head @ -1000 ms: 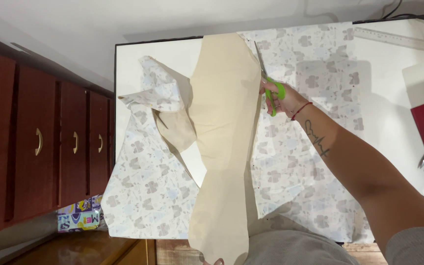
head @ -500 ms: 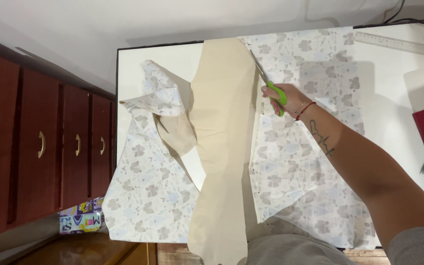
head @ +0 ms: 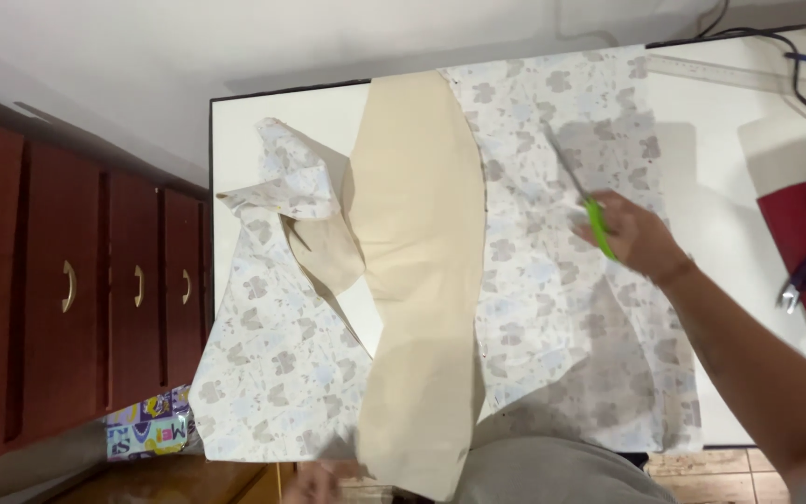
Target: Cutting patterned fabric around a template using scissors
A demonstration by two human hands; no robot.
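- Now your right hand is closed around green-handled scissors, blades over the floral fabric at 2 o'clock of the tabletop.
- Likely mid-cutting around the beige pattern piece; next, bring the blades to its edge.
- Your left hand, at 6 o'clock, is too cropped to judge.

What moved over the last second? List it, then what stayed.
The right hand carried the green-handled scissors away from the beige pattern piece, rightwards over the floral fabric. The left hand has come into view at the table's near edge. Fabric, pattern piece and ruler stayed put.
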